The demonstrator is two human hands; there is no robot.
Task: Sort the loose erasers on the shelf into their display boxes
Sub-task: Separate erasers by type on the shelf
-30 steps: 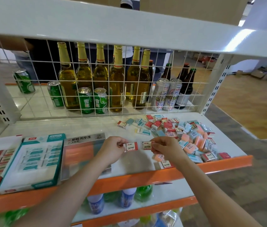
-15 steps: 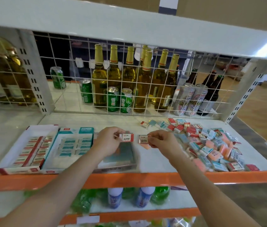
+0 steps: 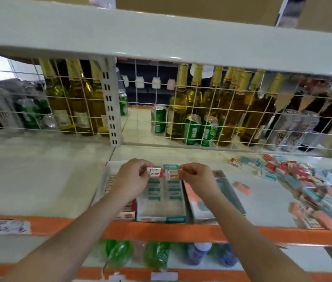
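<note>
My left hand (image 3: 132, 180) pinches a red-and-white eraser (image 3: 156, 172) above the display boxes. My right hand (image 3: 197, 179) pinches a second red-and-white eraser (image 3: 172, 174) right beside it. Under the hands stand three display boxes: a red one (image 3: 126, 215) mostly hidden by my left forearm, a teal one (image 3: 161, 208) with rows of teal erasers, and a grey one (image 3: 225, 186) on the right. A pile of loose erasers (image 3: 311, 186) in red, teal and salmon covers the right end of the shelf. One salmon eraser (image 3: 242, 187) lies alone between box and pile.
A white wire grid (image 3: 201, 117) backs the shelf, with beer bottles and green cans behind it. An upper shelf board (image 3: 161, 35) hangs overhead. The orange front rail (image 3: 161, 231) edges the shelf; drink bottles lie on the shelf below. Bare white shelf extends to the left.
The view has swung left, so the boxes now sit at centre and the pile at far right. Both hands, each still pinching an eraser, have moved left over the teal and red boxes.
</note>
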